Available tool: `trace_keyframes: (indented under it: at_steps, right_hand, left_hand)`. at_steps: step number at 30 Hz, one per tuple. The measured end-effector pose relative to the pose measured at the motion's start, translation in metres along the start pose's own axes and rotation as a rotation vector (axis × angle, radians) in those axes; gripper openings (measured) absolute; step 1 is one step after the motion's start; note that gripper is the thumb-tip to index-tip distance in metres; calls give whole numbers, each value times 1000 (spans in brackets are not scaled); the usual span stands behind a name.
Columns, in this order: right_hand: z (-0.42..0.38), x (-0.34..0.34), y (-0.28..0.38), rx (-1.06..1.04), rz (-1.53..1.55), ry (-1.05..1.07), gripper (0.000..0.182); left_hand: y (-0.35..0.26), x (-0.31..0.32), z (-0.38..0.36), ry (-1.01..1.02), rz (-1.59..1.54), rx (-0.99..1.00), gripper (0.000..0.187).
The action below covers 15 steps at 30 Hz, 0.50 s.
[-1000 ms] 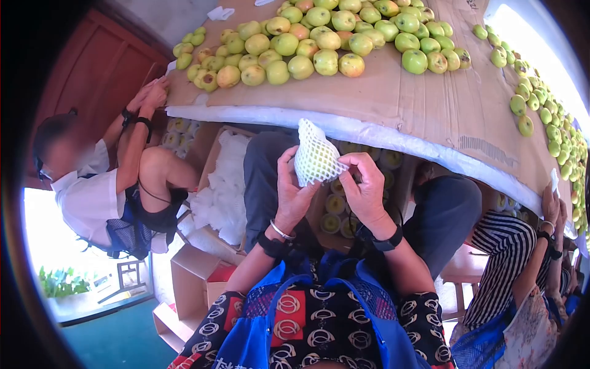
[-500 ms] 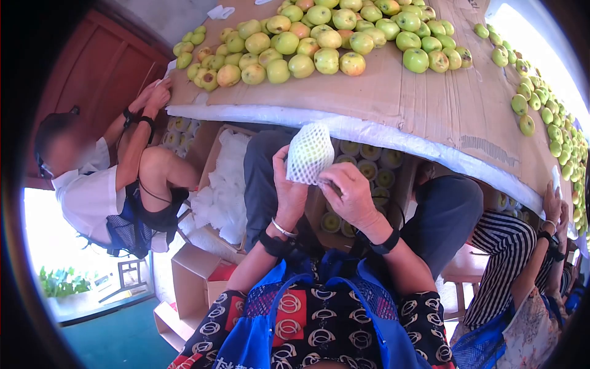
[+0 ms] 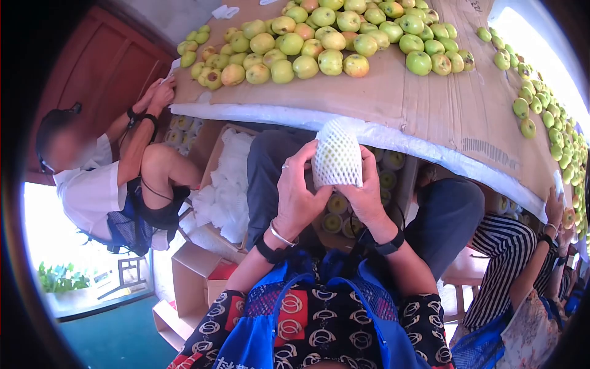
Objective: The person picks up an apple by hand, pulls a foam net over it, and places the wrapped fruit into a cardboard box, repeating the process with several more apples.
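Note:
A white foam net sleeve (image 3: 337, 154) with a green apple showing through its mesh is held upright between my two hands, in front of the table edge. My left hand (image 3: 300, 190) wraps its left side, thumb at the bottom. On the right side my right hand (image 3: 367, 190) grips it, thumb near the lower rim. Green and reddish apples (image 3: 330, 61) lie heaped on the cardboard-covered table (image 3: 369, 98) beyond. Below my hands, a box of apples (image 3: 334, 222) shows partly between my knees.
A box of white foam sleeves (image 3: 228, 184) stands left of my knee. One co-worker (image 3: 92, 184) sits at the left; another in striped trousers (image 3: 501, 258) sits at the right, hands at the table edge. Open cardboard boxes (image 3: 190, 277) are at the lower left.
The sleeved apple has moved slightly right and stands more upright. My right hand has gone from pinching the sleeve's lower edge to gripping its side. At the right, an apple now shows by the co-worker's hands.

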State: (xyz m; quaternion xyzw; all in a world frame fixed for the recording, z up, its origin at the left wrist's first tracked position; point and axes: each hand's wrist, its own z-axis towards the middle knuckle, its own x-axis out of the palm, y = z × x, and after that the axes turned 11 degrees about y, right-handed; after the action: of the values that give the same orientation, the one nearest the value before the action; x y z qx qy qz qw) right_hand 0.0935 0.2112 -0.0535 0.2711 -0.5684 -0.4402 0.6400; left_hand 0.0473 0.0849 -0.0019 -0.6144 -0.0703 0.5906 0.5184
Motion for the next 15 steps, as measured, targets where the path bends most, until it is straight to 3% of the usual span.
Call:
trace_keyframes:
  at_steps: [2,6,8,15]
  right_hand:
    - [0,-1,5,-15,-21,-7,67]
    - [-1,1,-1,-14,79,-12,69]
    - [-4,1,-9,-27,81,-5,69]
    - [-3,7,-13,50,217,-87,59]
  left_hand:
    - [7,-1,1,-67,142,311,50]
    - [7,-2,-1,-147,128,347,34]
    - [5,-5,-5,-141,134,275,21]
    - [7,4,-9,-135,-4,313,18]
